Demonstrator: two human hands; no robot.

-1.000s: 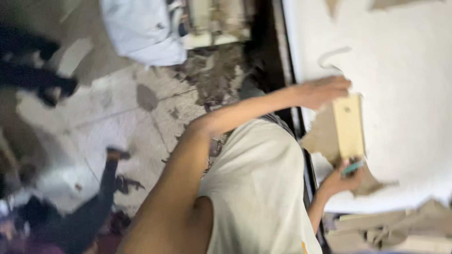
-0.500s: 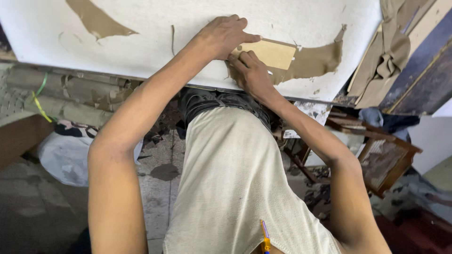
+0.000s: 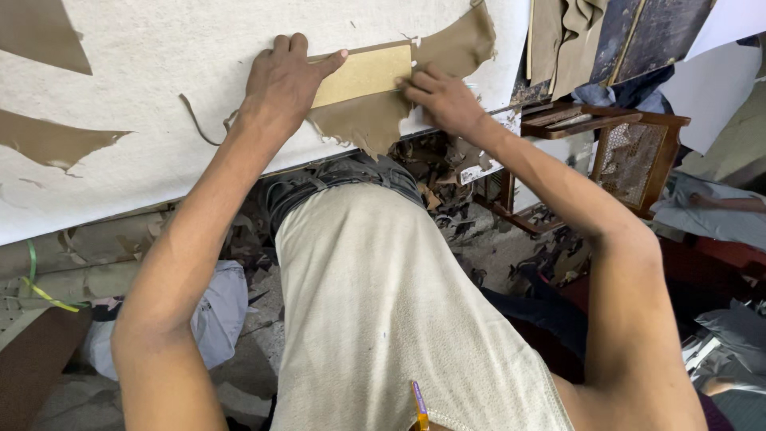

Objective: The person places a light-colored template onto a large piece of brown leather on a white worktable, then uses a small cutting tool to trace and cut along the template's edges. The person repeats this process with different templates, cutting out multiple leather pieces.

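Observation:
A tan rectangular template (image 3: pixel 363 73) lies on a brown leather piece (image 3: pixel 456 38) spread on the white worktable (image 3: pixel 144 144). My left hand (image 3: pixel 286 80) presses flat on the template's left end, fingers spread, index finger along its top edge. My right hand (image 3: pixel 443 100) sits at the template's lower right corner with its fingers pinched together against the edge. A small teal tool was in it a second ago; it is hidden under the fingers at this moment.
More brown leather pieces (image 3: pixel 49 140) lie at the table's left. A wooden cane chair (image 3: pixel 634 152) stands at the right, with leather scraps (image 3: pixel 447 203) on the floor below. Rolled material (image 3: pixel 80 275) and a white bag (image 3: pixel 219 307) sit under the table's left side.
The view has swung round so the table is at the top of the frame. Both hands stay on the template, and the right hand has shifted along its lower right edge.

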